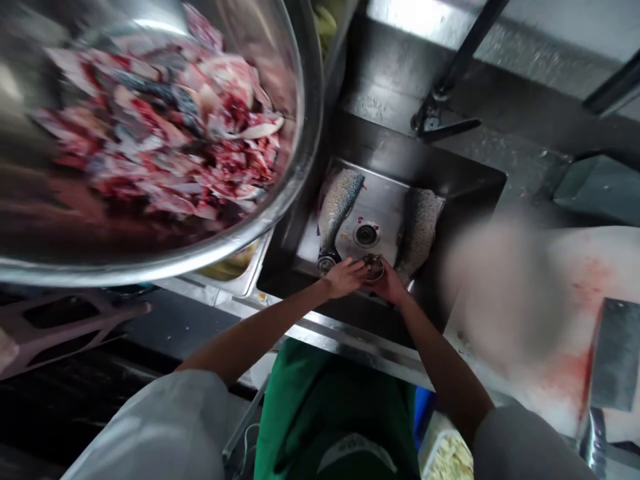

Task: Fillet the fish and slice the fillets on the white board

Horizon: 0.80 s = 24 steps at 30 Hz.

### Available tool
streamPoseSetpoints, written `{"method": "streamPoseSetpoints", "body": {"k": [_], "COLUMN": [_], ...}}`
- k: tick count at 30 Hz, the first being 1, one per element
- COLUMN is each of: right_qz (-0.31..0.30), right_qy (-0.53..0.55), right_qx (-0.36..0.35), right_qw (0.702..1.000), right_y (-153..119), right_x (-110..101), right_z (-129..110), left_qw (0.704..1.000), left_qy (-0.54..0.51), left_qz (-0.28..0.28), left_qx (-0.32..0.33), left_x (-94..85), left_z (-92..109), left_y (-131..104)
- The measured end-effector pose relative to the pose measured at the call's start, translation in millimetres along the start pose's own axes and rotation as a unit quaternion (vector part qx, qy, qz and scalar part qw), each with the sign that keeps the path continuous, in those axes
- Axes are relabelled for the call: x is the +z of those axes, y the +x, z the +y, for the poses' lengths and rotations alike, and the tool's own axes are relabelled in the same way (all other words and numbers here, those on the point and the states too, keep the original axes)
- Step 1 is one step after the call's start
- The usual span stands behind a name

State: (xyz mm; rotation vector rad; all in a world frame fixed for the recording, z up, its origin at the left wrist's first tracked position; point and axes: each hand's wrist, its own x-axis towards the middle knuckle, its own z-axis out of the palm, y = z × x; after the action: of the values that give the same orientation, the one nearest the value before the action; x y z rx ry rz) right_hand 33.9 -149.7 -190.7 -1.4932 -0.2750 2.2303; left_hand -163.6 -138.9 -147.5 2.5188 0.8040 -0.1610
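Observation:
Both my hands are low in a steel sink (280,267), near its front edge. Between them is a small round metal-rimmed sink strainer (374,268) with dark contents. The fingers of my left hand (346,277) rest over its left side. My right hand (391,283) grips the strainer from the right. Just behind them lies the open drain (367,234). A scaled fish piece (337,203) lies left of the drain, and a darker fish piece (419,223) lies right of it. Another round metal piece (326,265) sits below the left fish.
A large steel bowl (313,87) of bloody fish scraps (175,133) looms at upper left. A black tap (435,117) stands behind the sink. At right are a bloodstained white board (590,253), a cleaver (615,353) and a blurred pale patch. A tray (247,283) sits below the bowl.

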Motion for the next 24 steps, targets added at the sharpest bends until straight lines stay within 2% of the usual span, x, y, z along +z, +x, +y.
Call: {"method": "streamPoseSetpoints", "body": {"k": [2, 5, 8, 10, 11, 12, 14, 16, 18, 20, 22, 24], "right_qz": [-0.050, -0.069, -0.093, -0.109, -0.118, -0.131, -0.162, -0.187, -0.185, -0.160, -0.151, -0.196], "right_qy": [0.077, 0.123, 0.122, 0.111, 0.105, 0.099, 0.087, 0.078, 0.070, 0.054, 0.009, -0.094], "right_qx": [0.045, 0.042, 0.036, 0.056, 0.068, 0.077, 0.086, 0.094, 0.108, 0.113, 0.087, 0.027], "right_qw": [0.995, 0.989, 0.987, 0.986, 0.985, 0.983, 0.979, 0.975, 0.974, 0.979, 0.985, 0.976], "right_y": [-16.3, -44.4, -73.1, -90.2, -97.2, -102.5, -106.5, -100.5, -84.4, -58.3, -21.2, 29.6], "right_x": [25.5, 68.5, 116.9, 153.1, 172.8, 194.1, 243.0, 303.4, 376.9, 461.0, 550.1, 637.6], "right_z": [-11.5, -24.9, -22.8, -8.5, 2.4, 15.3, 44.6, 74.4, 99.9, 118.0, 128.7, 137.2], "left_qw": [0.999, 0.993, 0.970, 0.931, 0.901, 0.863, 0.767, 0.662, 0.565, 0.483, 0.410, 0.343], "left_qy": [0.024, 0.033, -0.001, -0.041, -0.061, -0.079, -0.108, -0.134, -0.162, -0.198, -0.238, -0.280], "left_qz": [0.027, 0.095, 0.209, 0.314, 0.372, 0.428, 0.525, 0.581, 0.600, 0.596, 0.579, 0.554], "left_qx": [-0.010, -0.062, -0.126, -0.180, -0.216, -0.257, -0.353, -0.454, -0.543, -0.610, -0.663, -0.705], "left_x": [-26.1, -63.7, -88.3, -89.9, -85.4, -77.4, -52.5, -19.6, 16.6, 53.2, 90.0, 128.4], "left_z": [14.7, 33.7, 56.8, 76.0, 85.9, 95.1, 109.8, 118.4, 123.4, 129.6, 140.4, 157.0], "left_y": [-22.8, -74.6, -153.6, -217.1, -249.9, -282.3, -344.4, -401.5, -452.8, -496.9, -532.0, -556.2]}}
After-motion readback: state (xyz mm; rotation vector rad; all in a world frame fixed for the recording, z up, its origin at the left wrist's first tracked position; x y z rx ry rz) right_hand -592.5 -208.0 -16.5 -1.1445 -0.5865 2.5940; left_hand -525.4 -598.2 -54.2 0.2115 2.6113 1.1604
